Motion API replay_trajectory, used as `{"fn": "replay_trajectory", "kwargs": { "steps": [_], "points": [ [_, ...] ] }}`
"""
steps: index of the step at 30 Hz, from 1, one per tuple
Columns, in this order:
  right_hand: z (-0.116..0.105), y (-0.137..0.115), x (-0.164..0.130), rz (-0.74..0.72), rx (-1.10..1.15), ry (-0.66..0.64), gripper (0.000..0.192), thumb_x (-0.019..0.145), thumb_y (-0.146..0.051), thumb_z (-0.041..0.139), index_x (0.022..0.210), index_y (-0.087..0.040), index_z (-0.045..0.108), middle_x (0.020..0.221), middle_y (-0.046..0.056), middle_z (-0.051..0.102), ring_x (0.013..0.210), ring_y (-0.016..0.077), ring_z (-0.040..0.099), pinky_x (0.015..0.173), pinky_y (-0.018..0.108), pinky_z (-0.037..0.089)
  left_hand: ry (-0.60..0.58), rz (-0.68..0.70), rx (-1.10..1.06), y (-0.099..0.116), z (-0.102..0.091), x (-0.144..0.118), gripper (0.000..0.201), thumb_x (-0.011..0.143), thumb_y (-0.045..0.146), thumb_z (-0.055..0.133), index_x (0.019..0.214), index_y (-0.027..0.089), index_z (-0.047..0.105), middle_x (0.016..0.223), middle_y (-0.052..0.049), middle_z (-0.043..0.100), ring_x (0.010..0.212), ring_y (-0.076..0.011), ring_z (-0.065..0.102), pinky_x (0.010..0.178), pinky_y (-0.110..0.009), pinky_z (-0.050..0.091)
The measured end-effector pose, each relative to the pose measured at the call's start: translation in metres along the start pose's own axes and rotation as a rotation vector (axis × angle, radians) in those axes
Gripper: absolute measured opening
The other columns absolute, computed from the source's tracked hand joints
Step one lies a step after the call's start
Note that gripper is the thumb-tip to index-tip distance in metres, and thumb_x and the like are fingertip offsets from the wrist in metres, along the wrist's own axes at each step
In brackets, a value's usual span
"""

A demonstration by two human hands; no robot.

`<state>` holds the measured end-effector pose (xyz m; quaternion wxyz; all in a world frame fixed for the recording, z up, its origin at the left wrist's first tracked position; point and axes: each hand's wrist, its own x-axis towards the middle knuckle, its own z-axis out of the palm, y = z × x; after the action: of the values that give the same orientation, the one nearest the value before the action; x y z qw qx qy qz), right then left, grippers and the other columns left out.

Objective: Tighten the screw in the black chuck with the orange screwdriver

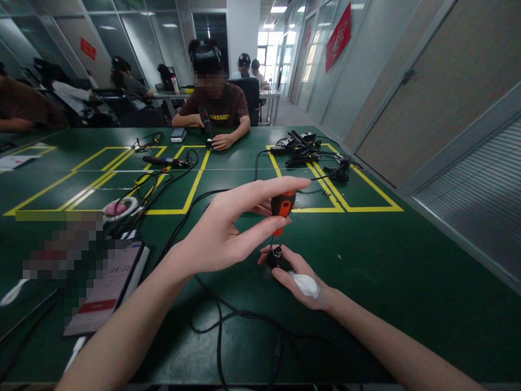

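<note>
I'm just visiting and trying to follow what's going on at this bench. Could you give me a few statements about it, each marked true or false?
1. The left hand holds a screwdriver with an orange and black handle. True.
2. The right hand lies empty on the table. False: it holds a small black round part, and something white sits in its palm.
3. The screwdriver's tip points down at the black part. True.
4. The table is red. False: it is green with yellow lines.
5. A person sits at the far side of the table. True.
</note>
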<state>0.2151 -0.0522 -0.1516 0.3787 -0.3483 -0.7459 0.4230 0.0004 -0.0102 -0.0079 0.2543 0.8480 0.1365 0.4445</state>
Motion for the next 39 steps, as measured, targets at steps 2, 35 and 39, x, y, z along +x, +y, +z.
{"fn": "replay_trajectory", "kwargs": {
  "steps": [2,35,39],
  "points": [
    [0.0,0.001,0.0,-0.001,-0.004,0.003,0.024,0.1,-0.031,0.058,0.121,-0.02,0.065,0.121,0.012,0.077,0.108,0.0269,0.073,0.101,0.044,0.057,0.002,0.023,0.025,0.0,0.0,0.0,0.048,0.095,0.012,0.068,0.141,0.027,0.064,0.139,-0.004,0.072,0.107,-0.0132,0.076,0.092,-0.022,0.066],
    [0.0,0.003,-0.001,-0.013,-0.015,0.005,0.03,0.101,-0.031,0.057,0.129,-0.02,0.061,0.117,0.012,0.078,0.107,0.0265,0.074,0.101,0.044,0.057,0.091,0.036,0.088,0.003,-0.001,0.0,0.044,0.098,0.012,0.06,0.14,0.023,0.067,0.124,-0.007,0.077,0.098,-0.0122,0.076,0.084,-0.02,0.065],
    [-0.001,0.003,-0.001,-0.018,-0.008,-0.003,0.03,0.101,-0.03,0.057,0.129,-0.019,0.061,0.118,0.013,0.078,0.107,0.0269,0.075,0.1,0.044,0.058,0.103,0.032,0.102,0.004,0.0,0.002,0.04,0.098,0.015,0.063,0.137,0.021,0.068,0.116,-0.007,0.078,0.093,-0.0115,0.075,0.081,-0.02,0.065]
  ]
}}
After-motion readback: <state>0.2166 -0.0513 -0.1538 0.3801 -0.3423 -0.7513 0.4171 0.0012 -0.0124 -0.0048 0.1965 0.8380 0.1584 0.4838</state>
